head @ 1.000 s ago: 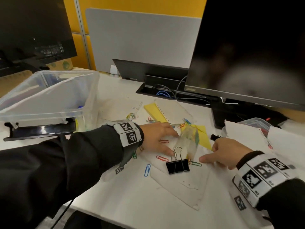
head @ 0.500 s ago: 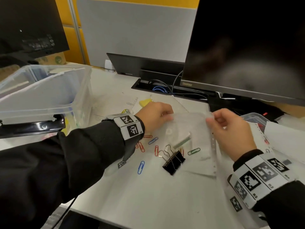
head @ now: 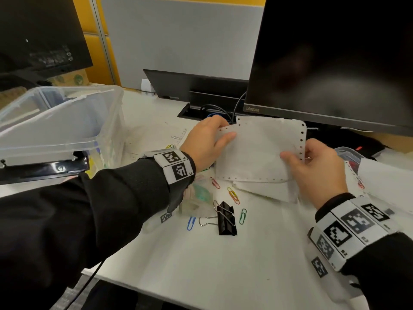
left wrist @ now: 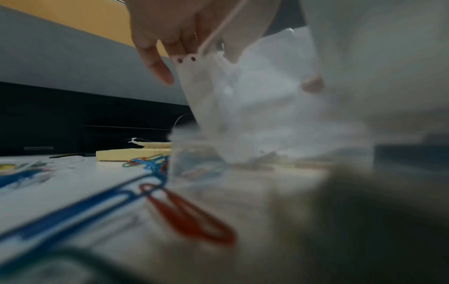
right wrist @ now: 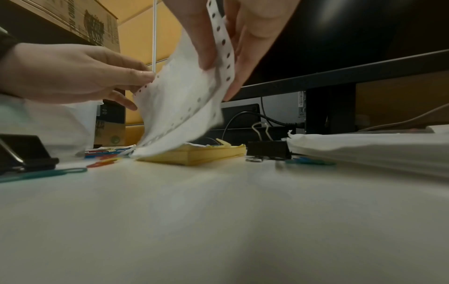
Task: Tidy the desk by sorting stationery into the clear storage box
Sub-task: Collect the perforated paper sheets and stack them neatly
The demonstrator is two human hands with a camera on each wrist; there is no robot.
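Both hands hold up white perforated paper sheets (head: 257,151) above the desk, in front of the monitor. My left hand (head: 207,144) pinches their left edge, thumb on the front. My right hand (head: 312,166) pinches the right edge by the punched holes (right wrist: 224,46). The sheets' lower edge trails onto a yellow notepad (right wrist: 194,153). The clear storage box (head: 60,126) stands at the left with paper inside. A black binder clip (head: 225,220) and coloured paper clips (head: 233,195) lie on the desk below the sheets.
A large black monitor (head: 335,63) stands right behind the sheets, with cables (head: 223,108) in a desk slot. A stack of white paper (head: 384,175) lies at the right. A second binder clip (right wrist: 267,148) sits beside the notepad. A small clear box (head: 194,198) lies under my left wrist.
Both hands have lifted the sheets off the desk and raised them toward the monitor. The binder clip and small clear box that lay on them stay on the desk.
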